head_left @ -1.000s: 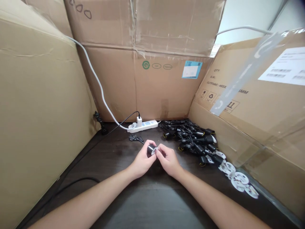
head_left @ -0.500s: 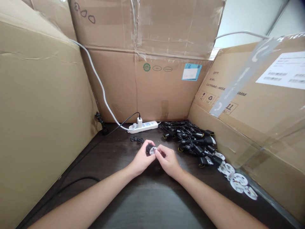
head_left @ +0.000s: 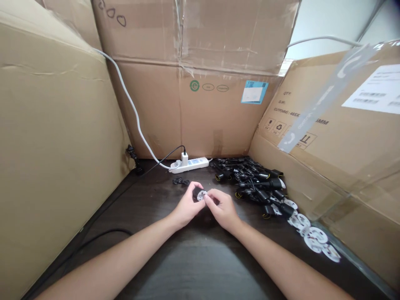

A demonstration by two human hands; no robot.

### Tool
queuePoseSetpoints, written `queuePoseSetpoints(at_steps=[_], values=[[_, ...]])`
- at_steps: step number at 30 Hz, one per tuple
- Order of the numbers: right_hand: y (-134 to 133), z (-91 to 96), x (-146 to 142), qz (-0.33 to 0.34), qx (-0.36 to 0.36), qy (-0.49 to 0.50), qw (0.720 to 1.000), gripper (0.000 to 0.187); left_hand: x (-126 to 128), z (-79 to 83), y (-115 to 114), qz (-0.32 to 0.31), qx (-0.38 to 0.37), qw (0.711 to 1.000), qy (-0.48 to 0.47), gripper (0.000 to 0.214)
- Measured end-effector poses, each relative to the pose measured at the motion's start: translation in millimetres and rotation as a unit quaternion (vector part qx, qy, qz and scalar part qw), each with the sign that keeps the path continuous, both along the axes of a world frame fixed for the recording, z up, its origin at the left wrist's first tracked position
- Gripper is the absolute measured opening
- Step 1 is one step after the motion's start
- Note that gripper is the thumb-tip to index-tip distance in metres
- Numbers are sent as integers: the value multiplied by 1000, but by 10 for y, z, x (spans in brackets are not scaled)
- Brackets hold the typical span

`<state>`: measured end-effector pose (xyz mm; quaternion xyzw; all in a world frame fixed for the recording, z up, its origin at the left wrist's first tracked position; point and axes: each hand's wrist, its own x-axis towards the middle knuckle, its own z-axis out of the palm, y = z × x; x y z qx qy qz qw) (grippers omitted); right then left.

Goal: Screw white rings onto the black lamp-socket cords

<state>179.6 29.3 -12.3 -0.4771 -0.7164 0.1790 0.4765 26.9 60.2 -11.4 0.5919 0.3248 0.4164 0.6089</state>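
Note:
My left hand [head_left: 186,208] is wrapped round a short black cylinder [head_left: 196,192] with a cord trailing behind it. At the cylinder's near end, facing me, is a round white disc [head_left: 201,195] with small dark marks. My right hand [head_left: 221,208] pinches the right edge of this disc with thumb and forefinger. Its fingertips hide that edge, so whether the disc is seated in the cylinder I cannot tell. Just behind the left fingers lies a bundled black cord [head_left: 180,181] on the dark tabletop [head_left: 187,266].
To the right lies a heap of black cylinders with cords [head_left: 256,183]. Several white discs [head_left: 317,235] trail from it toward me. At the back sits a white power strip [head_left: 190,165] with a plug. Cardboard boxes [head_left: 56,137] wall the left, back and right.
The white disc has tilted slightly between my fingers while both hands stay close together. The whole view has shifted a little.

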Motion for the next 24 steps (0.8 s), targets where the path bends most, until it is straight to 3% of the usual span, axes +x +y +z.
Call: queuePoseSetpoints(at_steps=[5,11,18,24], values=[[-7,14,-6,3,1,9,1000,27,-13,-6,6,-18,-17,1000,9,41],[-21,11,7,-1,-19,-12,1000,30,-2,63,-43,-13,62,998,0,37],[-12,-7,9,4,-24,-29,999,32,-31,91,-20,-54,-25,998,5,42],[-28,-8,-3,14,-13,-22,1000,34,-58,74,2,-83,-50,995,-33,38]])
